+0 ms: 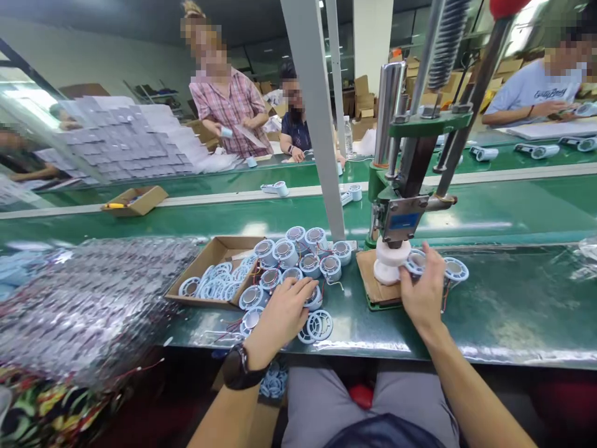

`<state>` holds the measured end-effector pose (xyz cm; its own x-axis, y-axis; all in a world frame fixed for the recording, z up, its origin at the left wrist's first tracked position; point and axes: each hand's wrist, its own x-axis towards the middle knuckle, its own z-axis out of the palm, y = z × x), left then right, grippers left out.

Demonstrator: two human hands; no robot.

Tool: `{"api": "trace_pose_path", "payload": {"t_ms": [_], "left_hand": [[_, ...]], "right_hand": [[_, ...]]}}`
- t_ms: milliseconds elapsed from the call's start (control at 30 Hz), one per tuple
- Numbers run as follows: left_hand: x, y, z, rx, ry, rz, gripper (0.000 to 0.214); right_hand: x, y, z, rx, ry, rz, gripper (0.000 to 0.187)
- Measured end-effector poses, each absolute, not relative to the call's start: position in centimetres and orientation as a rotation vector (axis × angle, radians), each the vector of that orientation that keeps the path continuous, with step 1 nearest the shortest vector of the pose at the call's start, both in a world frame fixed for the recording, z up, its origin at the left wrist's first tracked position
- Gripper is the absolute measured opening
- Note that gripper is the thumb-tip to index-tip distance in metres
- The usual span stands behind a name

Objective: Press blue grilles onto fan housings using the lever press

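My left hand (285, 311) is over a group of light-blue round motor housings (283, 252), fingers curled around one housing (313, 298) at the near right of the group. Two flat blue slotted rings (319, 325) lie just beside that hand. At the hand press (405, 211), my right hand (425, 289) grips a blue round housing (415, 261) between thumb and fingers, close to the white round press blocks (392, 261). Part of this housing is hidden by the fingers. Another housing (455, 269) with red wires sits right of my right hand.
A cardboard box (200, 297) of blue rings stands left of the housings, beside a wide stack of wrapped parts (93, 305). A grey post (317, 112) rises behind. Across the green conveyor (224, 223), several people work; blue handheld fan bodies (536, 150) lie there.
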<state>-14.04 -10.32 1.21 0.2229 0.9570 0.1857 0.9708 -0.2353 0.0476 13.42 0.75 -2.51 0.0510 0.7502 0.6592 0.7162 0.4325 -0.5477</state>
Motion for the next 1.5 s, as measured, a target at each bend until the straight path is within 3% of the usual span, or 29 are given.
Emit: {"api": "trace_pose_path", "payload": {"t_ms": [133,400,533,600,700,867,1067,1133,1233,1367,1500], "left_hand": [[-12.5,-10.0,1.7,-2.393,-1.935,-0.286,0.053],[-6.9,-8.5,1.7,-2.354,-1.989,-0.397,0.075],[-8.3,-10.2,2.2,-2.26,-2.059,-0.733,0.044],[-9.9,-11.7,2.0,-2.206,-2.089,-0.872,0.033],[-11.4,-14.0,0.6,-2.321,-2.036,-0.735,0.027],[-11.2,-15.2,-2.8,-2.44,-1.99,-0.403,0.059],[-10.5,-14.6,-3.8,-2.331,-2.006,-0.609,0.044],[-10.0,-14.5,-3.2,-2.315,-1.961,-0.762,0.048],[-8.4,-13.9,-1.5,-2.502,-1.862,-0.927,0.066],[-6.3,-11.9,0.9,-2.968,-1.721,-0.838,0.085],[-6.2,-10.3,2.2,-3.154,-1.762,-0.741,0.09]], "right_hand": [[17.3,0.6,-3.0,-1.35,-1.843,-0.096,0.038],[22.6,1.9,-4.0,-1.493,-2.054,-0.527,0.038],[23.7,1.0,-2.8,-1.525,-1.966,-0.569,0.038],[22.2,-0.8,-2.4,-1.417,-1.932,-0.452,0.037],[17.0,-4.8,-2.7,-1.114,-2.061,-0.078,0.034],[8.2,-8.4,-4.7,-0.887,-2.18,0.311,0.04],[8.8,-8.1,-6.0,-0.833,-2.047,0.499,0.014],[9.8,-8.3,-6.0,-0.855,-2.027,0.521,0.021],[10.5,-8.8,-6.1,-0.911,-2.0,0.56,0.048],[10.4,-9.0,-6.6,-0.96,-1.983,0.611,0.068],[10.4,-9.0,-6.7,-0.986,-1.969,0.644,0.077]]}}
